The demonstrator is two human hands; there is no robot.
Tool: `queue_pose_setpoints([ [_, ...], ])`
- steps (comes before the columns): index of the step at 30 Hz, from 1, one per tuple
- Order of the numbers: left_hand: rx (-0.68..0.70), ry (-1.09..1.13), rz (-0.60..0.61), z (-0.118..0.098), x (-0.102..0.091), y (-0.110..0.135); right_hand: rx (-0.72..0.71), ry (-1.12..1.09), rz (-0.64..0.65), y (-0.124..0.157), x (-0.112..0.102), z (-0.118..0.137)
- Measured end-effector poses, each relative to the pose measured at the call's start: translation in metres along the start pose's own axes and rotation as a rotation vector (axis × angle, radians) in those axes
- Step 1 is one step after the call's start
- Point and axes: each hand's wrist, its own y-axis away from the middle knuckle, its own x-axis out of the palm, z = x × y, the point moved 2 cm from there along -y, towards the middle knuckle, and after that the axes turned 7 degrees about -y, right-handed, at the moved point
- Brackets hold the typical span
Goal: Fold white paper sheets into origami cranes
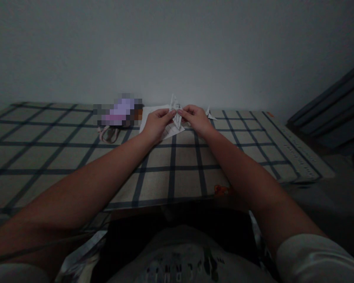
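Observation:
Between my two hands a folded piece of white paper (176,103), narrow and pointed at top and bottom, is held up over the table. My left hand (158,122) pinches its left side with thumb and fingers. On the other side my right hand (196,118) grips it the same way, the two thumbs nearly meeting at its middle. Flat white paper sheets (149,114) lie beneath and behind my left hand. Just beyond my right hand rests a small folded paper figure (210,114) with pointed tips, partly hidden by that hand.
A checked cloth (183,177) covers the table, which meets a plain wall (177,51) at the back. Left of the sheets lies a blurred purple item (120,110) with a looped strap (109,134). Dark ridged panels (333,106) stand off to the right.

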Motion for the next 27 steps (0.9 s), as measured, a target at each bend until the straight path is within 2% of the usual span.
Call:
queue_pose_setpoints([
  [5,0.053,0.014,-0.063,-0.001,0.004,0.003,-0.071,-0.033,-0.037,-0.001,0.005,-0.002],
  [11,0.099,-0.075,-0.131,-0.005,0.004,0.006,-0.069,-0.018,-0.078,0.002,0.012,0.003],
  [14,0.11,-0.106,-0.149,-0.008,0.002,0.006,-0.083,-0.027,-0.056,0.004,0.015,0.007],
  [23,0.071,-0.124,-0.153,0.0,-0.007,-0.002,-0.031,-0.026,0.068,-0.001,0.009,0.0],
  [27,0.063,-0.08,-0.105,0.002,-0.006,-0.003,-0.025,-0.022,0.053,-0.002,0.006,0.0],
])
